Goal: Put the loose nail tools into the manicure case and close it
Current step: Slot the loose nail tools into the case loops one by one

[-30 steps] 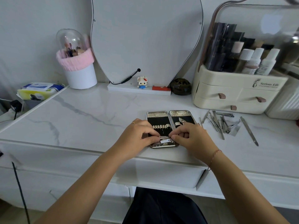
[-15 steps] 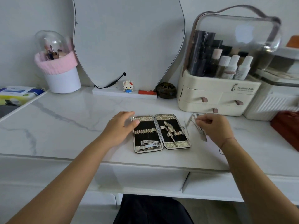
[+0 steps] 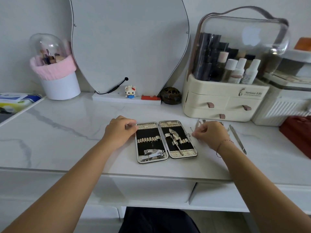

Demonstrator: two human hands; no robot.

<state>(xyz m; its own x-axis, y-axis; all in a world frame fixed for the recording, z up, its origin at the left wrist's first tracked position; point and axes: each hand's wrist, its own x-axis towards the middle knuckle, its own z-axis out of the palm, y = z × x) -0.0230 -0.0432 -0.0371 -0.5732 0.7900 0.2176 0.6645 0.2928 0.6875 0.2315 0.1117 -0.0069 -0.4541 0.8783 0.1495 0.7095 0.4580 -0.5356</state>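
Reaching into the pile of loose tools (image 3: 204, 122) at about 3 o'clock from the manicure case (image 3: 165, 142), the right hand (image 3: 211, 134) seems to be picking the next piece: its fingers are curled and pinched at something thin, but what exactly cannot be told. The left hand (image 3: 120, 130) rests at 9 o'clock, fingers curled on the case's upper left corner, steadying it.

From the head view, the case lies open flat on the marble counter (image 3: 67, 132). Its left half holds two nail clippers (image 3: 153, 154) at 6 o'clock under a row of empty loops; the right half holds a cuticle nipper (image 3: 175, 139). One long file (image 3: 237, 139) lies apart, farther right.

Loading is barely under way, I judge. Next, the picked tool must slide under a free loop.

The cosmetics organiser (image 3: 223, 101) at 1 o'clock holds bottles.
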